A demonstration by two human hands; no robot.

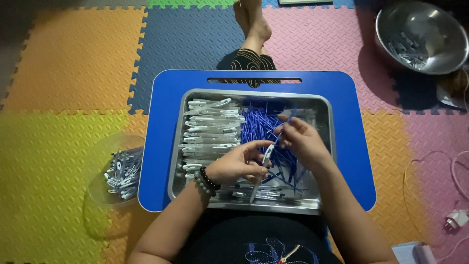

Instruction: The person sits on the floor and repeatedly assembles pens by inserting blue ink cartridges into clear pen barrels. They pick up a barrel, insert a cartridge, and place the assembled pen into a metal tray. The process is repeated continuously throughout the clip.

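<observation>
Pen barrel (261,168), white and clear, sits pinched in my left hand (234,166) over the near half of the steel tray (322,105); fingers closed round its upper end, tip pointing down toward the tray's near edge. Right hand (303,142) hovers just beside it, fingers drawn together on what looks like a thin blue refill (286,122); the grip itself is too small to tell for sure.

Stock, as I read it:
- White barrels (210,132), stacked along the tray's left side, a sizeable pile untouched.
- Blue refills (261,129), loose heap in the tray's middle, many left.
- Clear bowl (100,156), off the blue lap table's (166,122) left edge, on the floor mat (58,146), holding a modest batch of pens (122,173) that look finished.
- Steel bowl (435,29), far right on the mat, with a few more pieces (408,49) inside.

Judgement: early to midway; far more parts remain than sit done.

Packages and labels: none legible. A white charger (457,219) lies at the right, a pale box (408,253) near the bottom right corner.
</observation>
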